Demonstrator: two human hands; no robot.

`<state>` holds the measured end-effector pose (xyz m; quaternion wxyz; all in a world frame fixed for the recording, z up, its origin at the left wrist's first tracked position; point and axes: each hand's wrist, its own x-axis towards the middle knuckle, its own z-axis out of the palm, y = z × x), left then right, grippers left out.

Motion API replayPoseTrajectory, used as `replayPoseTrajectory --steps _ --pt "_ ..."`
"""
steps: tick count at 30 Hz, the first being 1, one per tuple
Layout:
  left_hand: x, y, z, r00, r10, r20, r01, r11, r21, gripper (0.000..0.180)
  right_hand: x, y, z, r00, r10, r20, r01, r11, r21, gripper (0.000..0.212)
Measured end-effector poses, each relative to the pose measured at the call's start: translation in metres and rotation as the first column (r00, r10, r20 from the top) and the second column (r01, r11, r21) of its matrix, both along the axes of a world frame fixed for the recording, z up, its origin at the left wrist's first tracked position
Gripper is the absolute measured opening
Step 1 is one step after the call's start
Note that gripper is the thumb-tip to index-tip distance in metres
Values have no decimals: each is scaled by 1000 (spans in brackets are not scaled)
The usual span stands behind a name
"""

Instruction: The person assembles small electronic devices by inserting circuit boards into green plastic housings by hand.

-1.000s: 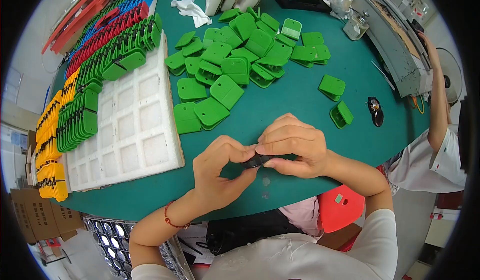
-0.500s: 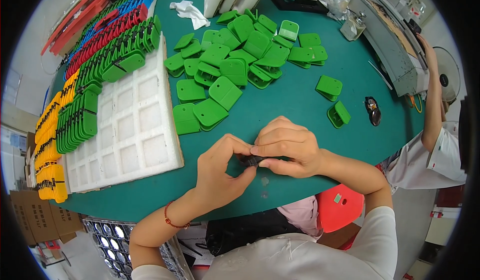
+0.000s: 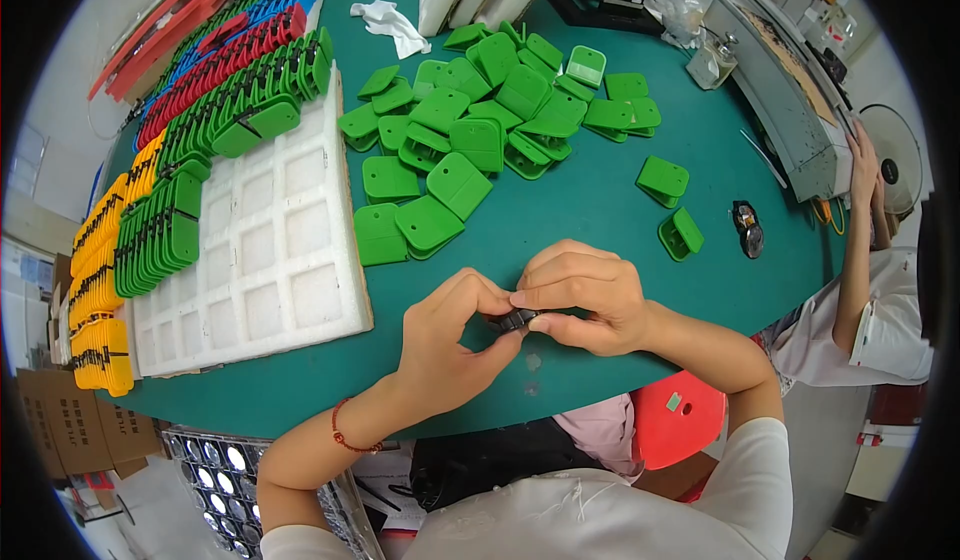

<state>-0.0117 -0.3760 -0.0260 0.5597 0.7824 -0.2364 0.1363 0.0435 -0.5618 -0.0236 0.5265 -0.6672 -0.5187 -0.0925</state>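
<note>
A small black part [image 3: 516, 320] with a glossy face is pinched between the fingertips of both hands over the front of the green table. My left hand [image 3: 448, 345] is closed on its left end, thumb below and index finger above. From the right, my right hand [image 3: 590, 295] grips it with thumb and bent fingers; these hide much of the part. Beyond my hands lies a heap of green plastic folded pieces [image 3: 462, 185]. To the right, one green folded piece [image 3: 681, 234] stands apart, near a shiny black object [image 3: 746, 229].
At left, a white foam tray [image 3: 285, 260] bears rows of green, red, blue and yellow pieces with black parts. A crumpled white tissue [image 3: 392, 25] lies behind. At right stand a grey machine [image 3: 765, 80] and a co-worker's arm [image 3: 858, 220]. A red stool [image 3: 682, 420] is below.
The whole view has shifted slightly. More of the black part shows between my fingers, both hands still on it. The co-worker's hand at the grey machine has come lower.
</note>
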Motion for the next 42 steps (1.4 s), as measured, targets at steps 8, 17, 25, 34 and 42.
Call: replayPoseTrajectory --steps 8,17,25,34,42 --pt "-5 -3 7 978 26 -208 -52 991 -120 24 5 -3 -2 998 34 -60 -39 995 -87 39" --pt "4 7 2 957 -177 -231 71 912 -405 26 9 -7 11 996 -90 7 90 989 -119 68" --pt "-1 14 3 983 -125 -131 69 927 -369 28 22 -40 49 829 -439 347 560 636 -531 42" --pt "0 7 12 927 -357 -114 209 745 -634 29 42 -100 22 538 -794 283 672 201 -713 44" --pt "8 13 3 917 -271 -291 38 788 -614 29 21 -62 20 733 -350 -583 341 931 -130 52"
